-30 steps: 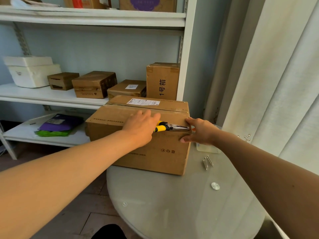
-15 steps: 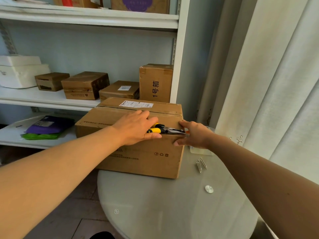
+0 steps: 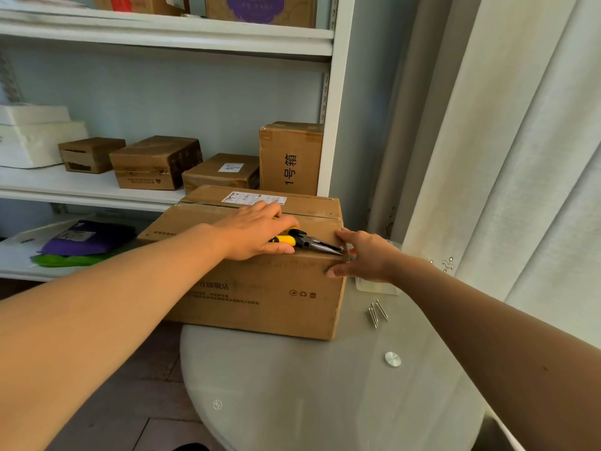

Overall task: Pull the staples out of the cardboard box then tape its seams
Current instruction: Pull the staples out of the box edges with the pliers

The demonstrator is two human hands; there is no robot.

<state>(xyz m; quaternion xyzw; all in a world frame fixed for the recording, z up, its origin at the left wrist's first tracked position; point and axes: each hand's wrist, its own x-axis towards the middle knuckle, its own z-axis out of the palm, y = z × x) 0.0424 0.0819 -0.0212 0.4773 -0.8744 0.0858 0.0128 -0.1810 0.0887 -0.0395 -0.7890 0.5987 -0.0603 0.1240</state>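
Observation:
A large brown cardboard box (image 3: 260, 288) with a white label on top stands on the far edge of a round glass table (image 3: 309, 395). My left hand (image 3: 253, 232) grips yellow-handled needle-nose pliers (image 3: 305, 244), whose tips lie on the box's top right front corner. My right hand (image 3: 367, 255) holds that corner, with fingers on the top and thumb on the front face. Several pulled metal pins (image 3: 377, 312) lie on the glass right of the box. Whatever the plier tips hold is too small to make out.
A white shelf unit (image 3: 328, 125) stands behind the table with several smaller cardboard boxes (image 3: 156, 162) and a white foam box (image 3: 29, 138). Purple and green bags (image 3: 81, 242) lie on the lower shelf. White curtains (image 3: 504, 157) hang at right. A clear item (image 3: 377, 284) sits behind my right wrist.
The view has shifted slightly, so the box sits a little lower and further left in it. Both hands stay on the box's right corner, and the plier tips remain there.

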